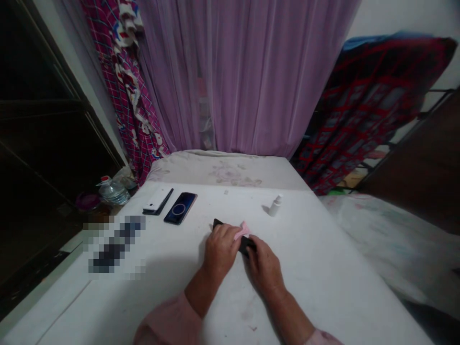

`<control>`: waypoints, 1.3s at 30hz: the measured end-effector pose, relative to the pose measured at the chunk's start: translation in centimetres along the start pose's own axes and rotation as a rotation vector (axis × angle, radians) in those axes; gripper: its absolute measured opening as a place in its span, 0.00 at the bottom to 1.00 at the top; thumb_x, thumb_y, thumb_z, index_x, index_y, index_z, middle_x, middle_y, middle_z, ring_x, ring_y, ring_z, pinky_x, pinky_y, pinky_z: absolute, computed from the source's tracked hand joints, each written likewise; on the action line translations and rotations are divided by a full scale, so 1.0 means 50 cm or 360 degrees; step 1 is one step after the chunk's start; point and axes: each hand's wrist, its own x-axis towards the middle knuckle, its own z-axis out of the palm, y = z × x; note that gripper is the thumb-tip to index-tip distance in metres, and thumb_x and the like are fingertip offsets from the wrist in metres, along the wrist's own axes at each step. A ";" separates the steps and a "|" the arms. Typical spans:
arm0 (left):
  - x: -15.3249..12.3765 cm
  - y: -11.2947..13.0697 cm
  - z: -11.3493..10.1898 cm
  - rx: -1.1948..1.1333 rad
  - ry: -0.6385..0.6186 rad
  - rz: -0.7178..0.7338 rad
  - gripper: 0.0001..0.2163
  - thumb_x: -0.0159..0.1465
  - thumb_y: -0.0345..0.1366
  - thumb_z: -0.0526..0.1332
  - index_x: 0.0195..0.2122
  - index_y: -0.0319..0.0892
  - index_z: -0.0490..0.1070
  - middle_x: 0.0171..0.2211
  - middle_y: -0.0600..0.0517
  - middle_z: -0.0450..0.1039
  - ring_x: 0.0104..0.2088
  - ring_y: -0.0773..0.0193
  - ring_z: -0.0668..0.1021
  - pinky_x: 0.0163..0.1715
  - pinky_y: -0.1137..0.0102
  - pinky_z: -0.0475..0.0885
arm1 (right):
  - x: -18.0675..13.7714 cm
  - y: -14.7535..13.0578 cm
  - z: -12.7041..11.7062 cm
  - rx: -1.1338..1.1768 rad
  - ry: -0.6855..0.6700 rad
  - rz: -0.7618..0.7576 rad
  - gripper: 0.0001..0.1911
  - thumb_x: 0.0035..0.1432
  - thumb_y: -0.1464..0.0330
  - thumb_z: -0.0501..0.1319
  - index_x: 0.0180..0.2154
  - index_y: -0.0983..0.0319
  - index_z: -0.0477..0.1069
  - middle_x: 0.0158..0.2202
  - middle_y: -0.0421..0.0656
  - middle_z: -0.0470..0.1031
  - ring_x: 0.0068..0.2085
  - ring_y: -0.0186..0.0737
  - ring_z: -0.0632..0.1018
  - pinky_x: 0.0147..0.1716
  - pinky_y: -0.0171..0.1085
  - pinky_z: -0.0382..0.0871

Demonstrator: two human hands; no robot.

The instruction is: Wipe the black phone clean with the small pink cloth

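Both my hands rest on a black phone lying on the white table. My left hand covers its far left part, fingers curled, with a small pink cloth pinched at the fingertips. At the phone's near end, my right hand grips the edge with its fingers closed on it. Most of the phone is hidden beneath the two hands.
A dark phone with a ring on its back and a white phone lie at the table's far left. A small white spray bottle stands at the far right. A water bottle sits off the left edge. Purple curtains hang behind.
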 end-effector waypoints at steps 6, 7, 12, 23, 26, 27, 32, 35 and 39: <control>-0.016 0.014 0.006 0.0189 -0.0107 0.0153 0.08 0.68 0.33 0.57 0.45 0.46 0.74 0.32 0.51 0.74 0.34 0.58 0.73 0.33 0.65 0.68 | -0.004 -0.012 -0.016 0.0018 0.0001 -0.0105 0.11 0.68 0.67 0.52 0.44 0.63 0.71 0.37 0.47 0.80 0.37 0.39 0.81 0.37 0.35 0.77; -0.022 -0.003 0.000 0.0192 -0.0074 0.0181 0.09 0.69 0.33 0.55 0.45 0.46 0.74 0.32 0.51 0.74 0.33 0.59 0.73 0.34 0.66 0.68 | -0.004 -0.011 -0.017 0.0027 -0.0008 -0.0134 0.11 0.68 0.68 0.52 0.44 0.62 0.72 0.37 0.46 0.80 0.37 0.39 0.81 0.37 0.35 0.77; -0.032 -0.086 -0.031 0.0170 0.0231 0.0218 0.11 0.71 0.32 0.52 0.44 0.42 0.75 0.33 0.49 0.74 0.35 0.61 0.73 0.36 0.68 0.70 | 0.003 -0.002 -0.010 -0.0009 0.0078 -0.0251 0.12 0.68 0.68 0.54 0.44 0.62 0.74 0.36 0.47 0.81 0.36 0.39 0.81 0.38 0.35 0.77; -0.010 -0.037 0.001 0.0096 0.0123 0.0287 0.11 0.71 0.35 0.52 0.47 0.45 0.74 0.30 0.51 0.73 0.32 0.62 0.73 0.33 0.68 0.70 | 0.016 -0.014 -0.014 -0.0049 0.0105 -0.0186 0.14 0.69 0.67 0.52 0.43 0.65 0.75 0.34 0.47 0.82 0.33 0.38 0.82 0.35 0.33 0.77; -0.002 -0.100 -0.017 0.0207 0.0226 0.0269 0.11 0.71 0.33 0.53 0.45 0.43 0.75 0.30 0.50 0.73 0.32 0.62 0.74 0.34 0.68 0.71 | 0.015 -0.010 -0.012 -0.0026 0.0136 -0.0185 0.14 0.68 0.67 0.53 0.42 0.64 0.76 0.34 0.47 0.82 0.33 0.38 0.82 0.36 0.33 0.77; 0.001 -0.118 -0.020 0.0199 0.0254 0.0258 0.11 0.71 0.33 0.53 0.45 0.43 0.75 0.31 0.50 0.73 0.33 0.62 0.74 0.35 0.69 0.71 | 0.015 -0.010 -0.011 -0.0013 0.0140 -0.0176 0.14 0.68 0.67 0.53 0.42 0.64 0.76 0.34 0.47 0.82 0.33 0.38 0.82 0.36 0.33 0.78; -0.001 -0.160 0.000 -0.0050 0.0330 -0.0059 0.12 0.70 0.33 0.52 0.47 0.43 0.74 0.36 0.49 0.73 0.36 0.64 0.77 0.39 0.70 0.73 | 0.016 -0.007 -0.005 0.0017 0.0155 -0.0113 0.14 0.68 0.66 0.54 0.45 0.64 0.76 0.36 0.47 0.82 0.34 0.39 0.83 0.36 0.34 0.79; -0.013 -0.168 0.023 -0.0141 0.0282 -0.0398 0.12 0.69 0.34 0.51 0.46 0.43 0.74 0.36 0.49 0.74 0.36 0.64 0.78 0.37 0.70 0.74 | 0.016 -0.004 -0.001 0.0024 0.0114 -0.0018 0.16 0.68 0.64 0.53 0.46 0.63 0.76 0.37 0.47 0.82 0.36 0.40 0.83 0.36 0.35 0.79; -0.034 -0.169 0.036 -0.0106 0.0133 -0.0506 0.14 0.69 0.34 0.50 0.44 0.42 0.76 0.34 0.50 0.74 0.33 0.64 0.78 0.34 0.71 0.73 | 0.014 0.005 0.002 0.0044 0.0071 0.0159 0.17 0.67 0.63 0.52 0.48 0.61 0.76 0.39 0.48 0.82 0.36 0.42 0.83 0.37 0.36 0.80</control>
